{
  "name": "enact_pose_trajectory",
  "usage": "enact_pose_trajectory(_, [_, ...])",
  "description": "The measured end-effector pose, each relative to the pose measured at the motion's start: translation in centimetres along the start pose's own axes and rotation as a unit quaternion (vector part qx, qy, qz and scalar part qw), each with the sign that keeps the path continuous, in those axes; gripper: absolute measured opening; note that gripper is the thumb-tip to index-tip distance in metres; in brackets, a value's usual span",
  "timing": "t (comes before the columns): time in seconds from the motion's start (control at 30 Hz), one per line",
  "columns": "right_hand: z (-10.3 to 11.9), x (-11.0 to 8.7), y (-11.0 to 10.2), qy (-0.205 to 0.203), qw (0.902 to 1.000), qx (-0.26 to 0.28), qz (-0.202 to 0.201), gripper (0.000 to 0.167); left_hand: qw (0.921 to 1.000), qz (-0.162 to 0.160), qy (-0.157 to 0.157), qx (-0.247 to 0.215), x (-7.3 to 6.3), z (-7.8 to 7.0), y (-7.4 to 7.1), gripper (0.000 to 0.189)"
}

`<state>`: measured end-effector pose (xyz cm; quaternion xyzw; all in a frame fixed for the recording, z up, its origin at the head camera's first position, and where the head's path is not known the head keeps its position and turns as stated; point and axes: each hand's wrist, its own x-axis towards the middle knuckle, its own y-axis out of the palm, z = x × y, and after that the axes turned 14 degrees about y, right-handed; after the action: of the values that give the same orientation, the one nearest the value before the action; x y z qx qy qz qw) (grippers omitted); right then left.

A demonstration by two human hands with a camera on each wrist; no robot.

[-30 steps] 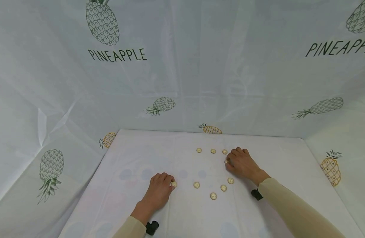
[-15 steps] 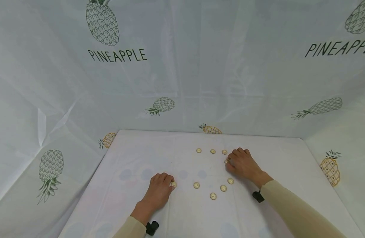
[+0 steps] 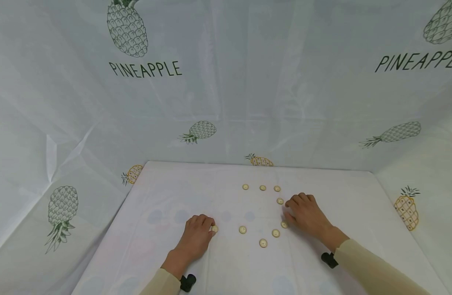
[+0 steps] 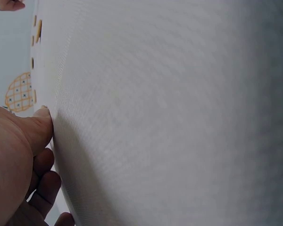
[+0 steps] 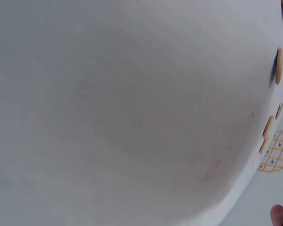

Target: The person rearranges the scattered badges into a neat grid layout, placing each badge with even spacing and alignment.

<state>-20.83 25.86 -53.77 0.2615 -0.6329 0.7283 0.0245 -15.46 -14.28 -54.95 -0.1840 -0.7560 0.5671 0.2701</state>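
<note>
My left hand (image 3: 197,234) is low over the white cloth, its thumb and forefinger pinching a round cream button (image 3: 214,229) at its edge. In the left wrist view the thumb (image 4: 40,127) meets the cloth with the other fingers bent below it; the button is hidden there. My right hand (image 3: 308,216) hovers at the right, thumb and forefinger parted with nothing between them. Its thumb tip lies right by another button (image 3: 284,225), and a further button (image 3: 280,201) lies just left of its forefinger. Only fingertips (image 5: 279,215) show in the right wrist view.
Three buttons lie in a far row, one of them a middle button (image 3: 262,188). Nearer me are a front button (image 3: 263,243), one beside it (image 3: 275,233) and one to the left (image 3: 242,230). Behind the cloth-covered table (image 3: 167,266) hangs a pineapple-print sheet (image 3: 270,82).
My right hand has let go of the button on the right side and moved toward me, down to the button nearer its thumb. My left hand has stayed at its button.
</note>
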Motion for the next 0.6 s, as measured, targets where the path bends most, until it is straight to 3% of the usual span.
enact_pose_trajectory(0.33, [0.8, -2.5, -0.2, -0.022, 0.9995, 0.010, 0.021, 0.026, 0.9999, -0.014, 0.006, 0.003, -0.1, 0.2, 0.4, 0.019])
enact_pose_trajectory(0.6, [1.1, -2.9, 0.0, -0.044, 0.9989, -0.005, 0.017, 0.028, 0.9989, -0.038, 0.024, 0.013, -0.2, 0.3, 0.6, 0.021])
